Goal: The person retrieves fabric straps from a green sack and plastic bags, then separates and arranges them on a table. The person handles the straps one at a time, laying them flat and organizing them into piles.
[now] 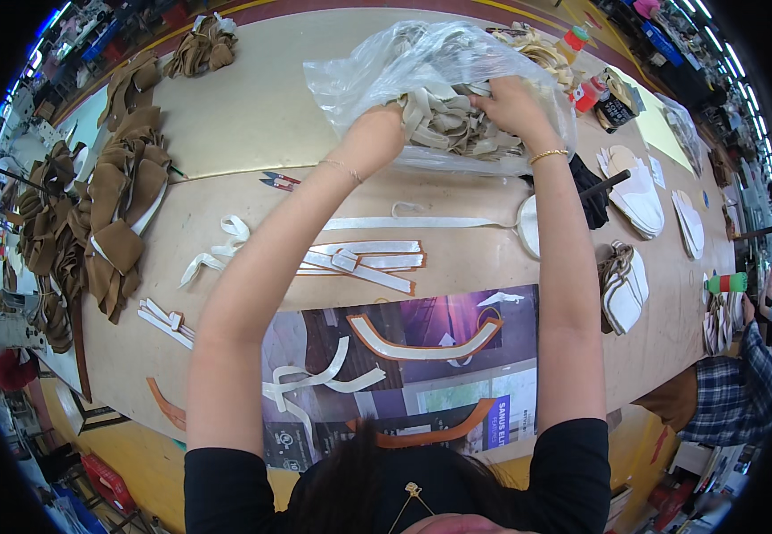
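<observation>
A clear plastic bag (337,84) lies at the far middle of the table, its mouth toward me. Grey-beige fabric strips (448,120) fill it in a tangled heap. At the bag's left edge my left hand (375,141) is closed on the plastic; its fingertips are hidden. My right hand (520,109) reaches into the right side of the mouth, thumb toward the heap, and its partly hidden fingers close on some strips. Closer to me, white strips with orange-brown edges (368,260) lie in a bundle. A curved edged strip (426,350) rests on a printed cardboard sheet (457,392).
Brown fabric pieces (123,187) are piled along the left. Small snips (279,182) lie left of the bag. Red bottles (587,93) stand right of it, near stacks of white cut pieces (637,198). Another person's plaid sleeve (751,374) shows at the right edge.
</observation>
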### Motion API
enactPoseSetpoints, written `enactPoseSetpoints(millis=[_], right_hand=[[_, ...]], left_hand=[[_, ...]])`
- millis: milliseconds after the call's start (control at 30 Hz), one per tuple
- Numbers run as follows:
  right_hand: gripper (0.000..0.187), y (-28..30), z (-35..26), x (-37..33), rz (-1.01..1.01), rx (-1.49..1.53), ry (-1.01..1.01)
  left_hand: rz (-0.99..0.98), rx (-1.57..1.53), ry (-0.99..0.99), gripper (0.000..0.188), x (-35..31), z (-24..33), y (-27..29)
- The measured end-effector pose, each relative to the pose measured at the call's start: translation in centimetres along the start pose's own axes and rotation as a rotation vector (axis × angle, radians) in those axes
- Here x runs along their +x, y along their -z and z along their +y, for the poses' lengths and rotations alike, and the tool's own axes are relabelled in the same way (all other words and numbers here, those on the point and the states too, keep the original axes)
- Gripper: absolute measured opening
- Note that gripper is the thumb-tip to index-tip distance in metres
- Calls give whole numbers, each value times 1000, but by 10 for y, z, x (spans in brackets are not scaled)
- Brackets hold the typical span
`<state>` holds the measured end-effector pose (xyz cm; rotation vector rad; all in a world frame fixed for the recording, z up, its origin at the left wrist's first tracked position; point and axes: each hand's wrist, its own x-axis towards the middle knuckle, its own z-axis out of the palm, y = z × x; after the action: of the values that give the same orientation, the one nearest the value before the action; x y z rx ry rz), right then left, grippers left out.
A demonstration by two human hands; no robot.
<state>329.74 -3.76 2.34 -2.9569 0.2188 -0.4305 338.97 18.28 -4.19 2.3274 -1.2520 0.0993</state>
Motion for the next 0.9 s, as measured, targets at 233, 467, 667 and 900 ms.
enactPoseSetpoints(millis=[233,467,667,900], right_hand=[[37,4,-21,10,-69,19,-81],[38,-22,-3,19,22,77,21],[29,-26,-46,22,12,-10,-35],[27,-34,-72,22,22,-113,-13]], left_hand=[[-22,-285,345,29,11,7,0],[-333,-725,384,23,4,-4,58],[-517,-681,402,23,-25,-18,103],[-345,-798,653,12,-48,-6,122]])
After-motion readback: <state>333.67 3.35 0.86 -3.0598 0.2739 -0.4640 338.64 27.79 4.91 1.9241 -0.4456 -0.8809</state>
